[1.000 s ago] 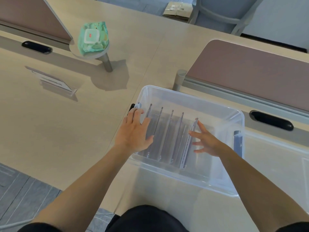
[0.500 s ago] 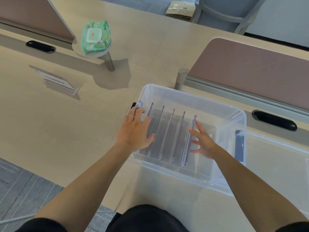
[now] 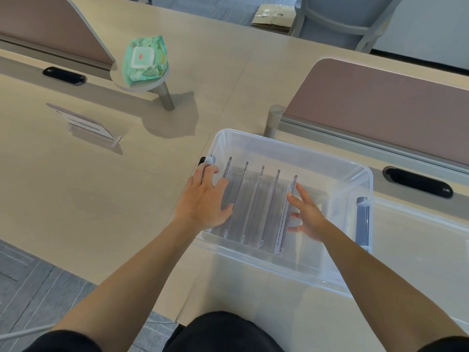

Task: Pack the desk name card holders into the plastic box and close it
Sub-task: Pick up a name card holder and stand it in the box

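Observation:
A clear plastic box (image 3: 299, 146) stands open on the desk in front of me. Several clear name card holders (image 3: 256, 204) stand on edge in a row in its left half. My left hand (image 3: 205, 199) lies flat over the box's left rim, fingers spread against the leftmost holder. My right hand (image 3: 308, 214) is inside the box, fingers spread and touching the rightmost holder (image 3: 288, 212). Another name card holder (image 3: 86, 124) with a white card stands alone on the desk at left. The clear box lid (image 3: 418, 245) lies to the right of the box.
A green pack of wet wipes (image 3: 144, 59) rests on a small round stand at the back left. Brown desk dividers (image 3: 385, 97) run along the right and the far left. Black cable slots (image 3: 418, 182) sit in the desk. A chair (image 3: 337, 16) stands beyond the desk.
My right hand has slid slightly left with the rightmost holder, closing the row a little. My left hand stays on the box's left side. The view has shifted slightly.

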The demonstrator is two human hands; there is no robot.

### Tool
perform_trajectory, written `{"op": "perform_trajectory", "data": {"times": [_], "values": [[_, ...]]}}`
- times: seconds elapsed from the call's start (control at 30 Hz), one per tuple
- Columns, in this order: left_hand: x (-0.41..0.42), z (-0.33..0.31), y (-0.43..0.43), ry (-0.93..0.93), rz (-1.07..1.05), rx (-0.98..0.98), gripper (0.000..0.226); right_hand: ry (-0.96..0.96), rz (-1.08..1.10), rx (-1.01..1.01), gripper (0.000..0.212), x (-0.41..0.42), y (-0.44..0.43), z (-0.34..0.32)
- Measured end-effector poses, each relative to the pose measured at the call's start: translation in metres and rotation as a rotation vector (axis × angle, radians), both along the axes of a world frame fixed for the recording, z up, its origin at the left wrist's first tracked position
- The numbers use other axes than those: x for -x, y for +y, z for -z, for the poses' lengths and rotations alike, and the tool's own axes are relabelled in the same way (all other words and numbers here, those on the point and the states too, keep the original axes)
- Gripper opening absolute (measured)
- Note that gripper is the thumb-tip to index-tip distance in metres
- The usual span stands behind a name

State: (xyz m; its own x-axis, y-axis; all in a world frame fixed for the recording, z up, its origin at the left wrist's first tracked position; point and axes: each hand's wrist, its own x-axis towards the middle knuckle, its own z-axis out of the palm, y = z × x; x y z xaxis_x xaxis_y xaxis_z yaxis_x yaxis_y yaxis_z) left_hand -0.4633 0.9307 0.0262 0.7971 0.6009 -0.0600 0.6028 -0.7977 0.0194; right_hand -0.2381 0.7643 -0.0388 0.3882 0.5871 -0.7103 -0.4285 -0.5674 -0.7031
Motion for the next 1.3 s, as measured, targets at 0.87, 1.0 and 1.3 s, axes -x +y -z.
{"op": "perform_trajectory", "data": {"times": [0.87, 1.0, 1.3], "values": [[0.084, -0.028, 0.112, -0.838, -0.806, 0.529, 0.015, -0.848, -0.485, -0.339, 0.016, 0.079, 0.159, -0.161], [0.133, -0.015, 0.183, -0.907, -0.936, 0.551, 0.023, -0.904, -0.653, -0.323, 0.019, 0.125, 0.238, -0.153], [0.217, 0.032, 0.364, -1.185, -1.230, 0.702, 0.052, -0.938, -0.835, -0.160, 0.025, 0.221, 0.424, -0.093]]}}
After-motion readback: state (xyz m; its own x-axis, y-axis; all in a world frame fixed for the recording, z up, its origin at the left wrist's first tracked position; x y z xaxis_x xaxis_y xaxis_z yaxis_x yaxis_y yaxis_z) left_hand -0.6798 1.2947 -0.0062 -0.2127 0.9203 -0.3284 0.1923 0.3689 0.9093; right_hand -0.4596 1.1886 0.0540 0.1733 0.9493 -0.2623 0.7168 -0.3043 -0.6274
